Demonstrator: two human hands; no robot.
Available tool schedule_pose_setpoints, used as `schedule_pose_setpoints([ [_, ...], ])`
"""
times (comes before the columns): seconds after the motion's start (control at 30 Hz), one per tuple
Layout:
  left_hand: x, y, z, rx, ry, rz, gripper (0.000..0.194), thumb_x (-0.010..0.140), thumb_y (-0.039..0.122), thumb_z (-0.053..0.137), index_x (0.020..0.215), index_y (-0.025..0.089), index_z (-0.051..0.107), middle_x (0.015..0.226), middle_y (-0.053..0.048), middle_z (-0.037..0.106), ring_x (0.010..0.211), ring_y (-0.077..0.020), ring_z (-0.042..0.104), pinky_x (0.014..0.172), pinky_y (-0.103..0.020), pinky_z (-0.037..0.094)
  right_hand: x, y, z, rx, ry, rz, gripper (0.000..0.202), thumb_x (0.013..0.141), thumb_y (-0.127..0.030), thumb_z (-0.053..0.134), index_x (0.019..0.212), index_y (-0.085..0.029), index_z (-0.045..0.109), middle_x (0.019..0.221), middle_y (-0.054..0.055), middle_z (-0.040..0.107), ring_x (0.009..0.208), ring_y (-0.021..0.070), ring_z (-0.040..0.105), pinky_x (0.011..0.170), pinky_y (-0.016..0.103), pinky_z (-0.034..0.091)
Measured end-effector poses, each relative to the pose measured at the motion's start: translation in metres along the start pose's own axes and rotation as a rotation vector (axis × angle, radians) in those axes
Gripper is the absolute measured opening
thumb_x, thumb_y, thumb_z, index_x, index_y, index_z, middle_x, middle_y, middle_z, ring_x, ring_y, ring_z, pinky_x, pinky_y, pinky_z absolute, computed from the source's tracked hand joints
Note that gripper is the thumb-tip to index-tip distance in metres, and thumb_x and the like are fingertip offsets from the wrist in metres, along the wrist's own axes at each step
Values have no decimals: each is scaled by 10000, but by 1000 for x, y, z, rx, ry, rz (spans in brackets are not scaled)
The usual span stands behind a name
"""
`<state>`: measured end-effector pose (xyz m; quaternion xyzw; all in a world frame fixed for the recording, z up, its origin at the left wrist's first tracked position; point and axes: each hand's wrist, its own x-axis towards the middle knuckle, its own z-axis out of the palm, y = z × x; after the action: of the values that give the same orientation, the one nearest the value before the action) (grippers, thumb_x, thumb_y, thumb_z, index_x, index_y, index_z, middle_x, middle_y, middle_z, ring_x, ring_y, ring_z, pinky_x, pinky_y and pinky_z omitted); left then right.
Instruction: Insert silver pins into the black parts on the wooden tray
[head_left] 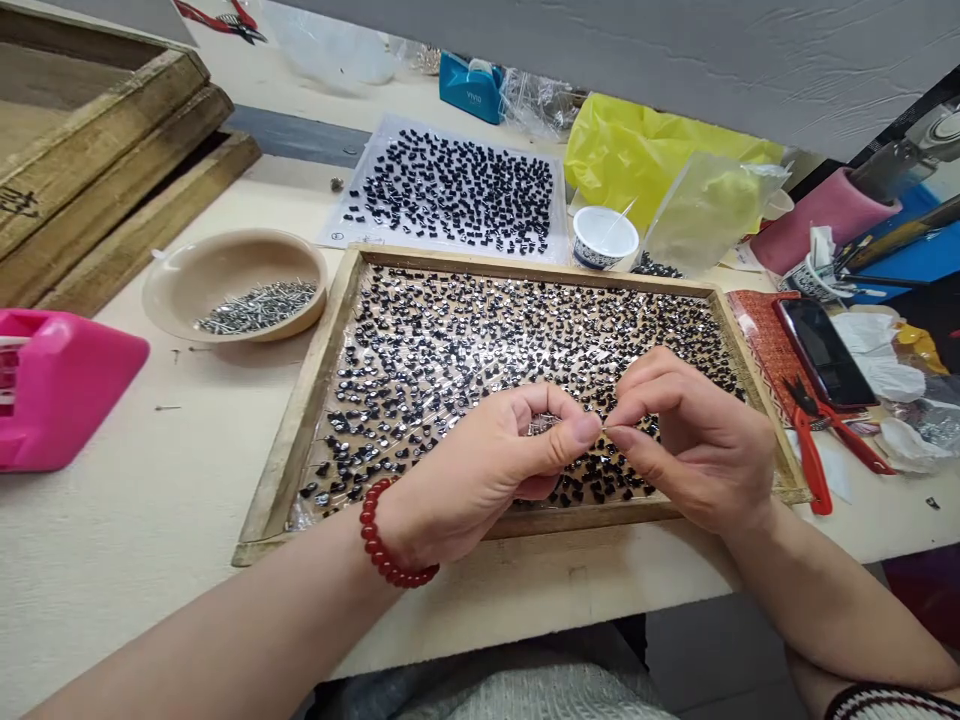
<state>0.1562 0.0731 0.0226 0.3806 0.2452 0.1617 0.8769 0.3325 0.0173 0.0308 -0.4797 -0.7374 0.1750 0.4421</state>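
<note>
My left hand point(495, 450), with a red bead bracelet point(379, 535) at its wrist, is closed over the front of a wooden-framed tray point(296, 440). Several thin metal pins point(544, 424) show in the curl of its fingers. Thumb and forefinger of my right hand point(694, 440) pinch together, almost touching the left fingertips. A thin, pin-like end point(604, 428) shows between the two pinches; its detail is too small to make out. Below both hands, many small shiny black pieces point(435, 350) cover the tray, some with thin pins sticking out.
A beige bowl point(169, 290) of metal pins stands left of the tray. Behind lies a white sheet point(345, 225) with black pieces. Red-handled pliers point(814, 460) and a phone point(829, 350) lie right. Stacked wooden frames point(112, 140) and a pink holder point(82, 390) occupy the left.
</note>
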Motion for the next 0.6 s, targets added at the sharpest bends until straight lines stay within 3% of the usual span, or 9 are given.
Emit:
schedule_pose_setpoints([
  [0.1, 0, 2, 0, -93, 48, 46, 260, 909, 316, 497, 726, 131, 495, 617, 50, 343, 486, -40, 195, 404, -149, 159, 1, 6, -3, -120, -26, 11, 128, 763, -86, 617, 805, -203, 588, 751, 11, 585, 758, 138, 547, 686, 308, 450],
  [0.27, -2, 9, 0, -191, 206, 123, 117, 908, 130, 421, 928, 112, 535, 688, 29, 392, 508, -43, 208, 410, -145, 166, 2, 22, -5, -469, -279, -35, 98, 781, -96, 573, 750, -189, 579, 743, 19, 607, 754, 149, 523, 720, 326, 396],
  [0.4, -1, 9, 0, -159, 203, 123, 79, 920, 154, 435, 947, 145, 509, 648, 45, 398, 488, -45, 186, 405, -139, 165, 1, 25, -2, -599, -396, -33, 97, 815, -134, 546, 736, -179, 579, 750, 16, 603, 761, 148, 501, 715, 315, 343],
  [0.6, -1, 7, -2, -118, 158, 108, 157, 931, 229, 454, 805, 145, 496, 584, 50, 407, 457, -40, 192, 383, -128, 160, 1, 25, 2, -690, -434, -94, 104, 834, -154, 537, 744, -172, 586, 751, 27, 603, 763, 158, 495, 693, 312, 314],
])
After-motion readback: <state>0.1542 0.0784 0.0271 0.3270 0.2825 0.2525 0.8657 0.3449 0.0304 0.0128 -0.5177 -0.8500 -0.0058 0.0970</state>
